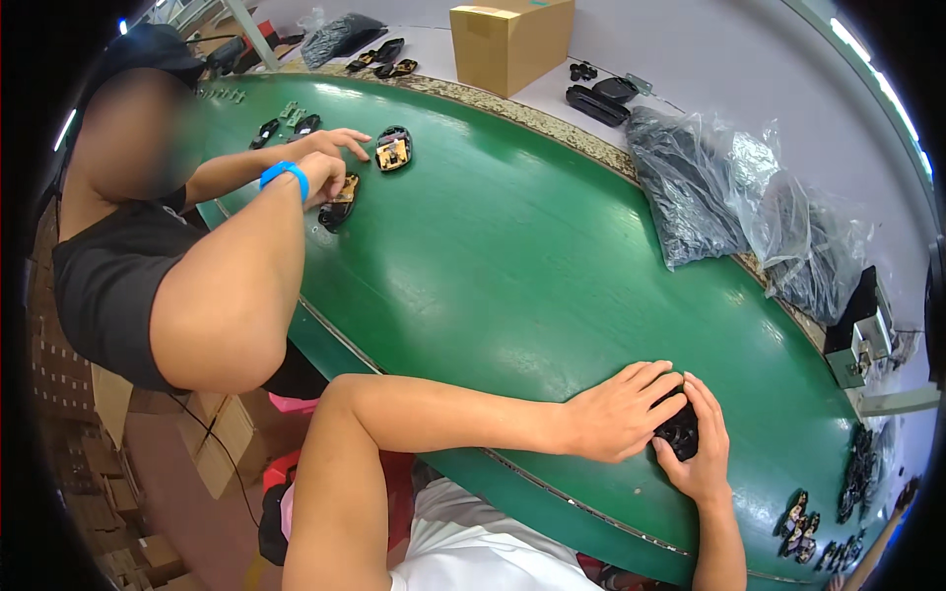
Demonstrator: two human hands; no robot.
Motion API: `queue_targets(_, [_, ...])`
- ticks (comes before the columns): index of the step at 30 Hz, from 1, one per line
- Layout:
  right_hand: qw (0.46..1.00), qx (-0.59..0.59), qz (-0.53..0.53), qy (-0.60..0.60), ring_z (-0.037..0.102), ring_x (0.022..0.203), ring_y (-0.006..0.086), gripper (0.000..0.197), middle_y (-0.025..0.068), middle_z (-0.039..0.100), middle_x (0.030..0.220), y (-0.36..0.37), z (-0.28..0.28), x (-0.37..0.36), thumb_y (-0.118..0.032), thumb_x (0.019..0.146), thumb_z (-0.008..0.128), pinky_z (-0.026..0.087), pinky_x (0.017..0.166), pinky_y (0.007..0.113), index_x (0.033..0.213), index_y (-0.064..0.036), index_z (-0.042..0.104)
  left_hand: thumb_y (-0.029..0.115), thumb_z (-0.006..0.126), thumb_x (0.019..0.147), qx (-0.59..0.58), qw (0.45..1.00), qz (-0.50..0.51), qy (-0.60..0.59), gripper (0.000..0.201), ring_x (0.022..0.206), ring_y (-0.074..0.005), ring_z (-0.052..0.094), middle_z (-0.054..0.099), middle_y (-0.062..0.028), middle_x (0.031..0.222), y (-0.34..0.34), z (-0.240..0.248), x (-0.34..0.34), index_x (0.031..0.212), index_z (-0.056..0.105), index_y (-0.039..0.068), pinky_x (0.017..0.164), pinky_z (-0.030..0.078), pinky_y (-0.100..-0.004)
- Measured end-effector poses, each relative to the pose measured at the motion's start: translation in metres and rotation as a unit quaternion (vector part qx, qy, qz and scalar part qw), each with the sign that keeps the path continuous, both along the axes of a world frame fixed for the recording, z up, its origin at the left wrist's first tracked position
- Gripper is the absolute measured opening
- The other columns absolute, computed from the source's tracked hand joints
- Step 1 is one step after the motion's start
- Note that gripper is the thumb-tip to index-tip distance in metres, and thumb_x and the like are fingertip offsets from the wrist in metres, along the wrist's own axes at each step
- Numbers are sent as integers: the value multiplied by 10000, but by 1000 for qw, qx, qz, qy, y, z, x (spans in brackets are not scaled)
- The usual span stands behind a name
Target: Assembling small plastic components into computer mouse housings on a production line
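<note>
Black part [678, 434] is on the green table [512, 256], at the near right, partly hidden under both of the wearer's hands; its full shape cannot be read. Left hand [619, 411]: comes in from the left, palm down, fingers stretched and slightly parted over the far left side of the part. Cannot tell whether it pinches anything. Right hand [702, 448]: curled round the right side, thumb at the near left edge and fingers along the far right, the part held between them.

Right of the hands, near table edge: black-and-gold pieces [799, 527] in a cluster; small black pieces [841, 554] just right of them. Slightly farther, at the right: a heap of black parts [855, 475], then a black-and-metal fixture [859, 335].

Far right side: clear plastic bags [690, 187] filled with dark parts, lying along the table's far border. Far side, toward the middle: cardboard box [507, 47] on the pale ledge, a long black casing [597, 105] to its right.

Far left: co-worker [118, 305] in a dark top, blue wristband [285, 173] on one arm. Banded hand touches a black-and-gold housing [340, 205]; a second housing [393, 151] lies just right of the other hand. Small green circuit boards [293, 115] lie beyond.
</note>
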State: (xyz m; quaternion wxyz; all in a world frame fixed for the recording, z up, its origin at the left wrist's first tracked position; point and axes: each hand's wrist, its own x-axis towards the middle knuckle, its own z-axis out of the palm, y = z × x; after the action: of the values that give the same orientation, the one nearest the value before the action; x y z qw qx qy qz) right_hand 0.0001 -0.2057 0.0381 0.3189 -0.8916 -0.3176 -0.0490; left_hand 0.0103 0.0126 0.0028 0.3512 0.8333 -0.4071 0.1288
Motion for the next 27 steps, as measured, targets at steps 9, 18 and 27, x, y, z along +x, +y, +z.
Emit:
queue_targets(9, [1000,7,-21,4,548,1337,419,712,235,552,1454,14,-2,-12,-81,733,798,439,1130,492,1390,13,542,141,772,779,6,1000,2,0,680,1341,-460,466,485,-260,1402,9,-3,-9,1372,496,-49,1117,399,-547])
queue_targets(18, [998,52,-35,10,535,1344,395,661,214,538,1464,11,-3,-3,-174,815,756,463,1115,467,1419,-33,529,81,740,746,7,997,-41,63,664,1304,-447,505,512,-246,1400,2,14,13,1374,537,4,1097,422,-537])
queue_targets(27, [987,143,-70,-14,524,1324,405,679,206,460,1505,3,-24,-13,-161,836,740,506,1064,472,1444,-39,465,135,788,779,101,992,-71,38,839,1448,-447,388,392,-276,1556,-4,18,6,1508,400,-13,1160,355,-525])
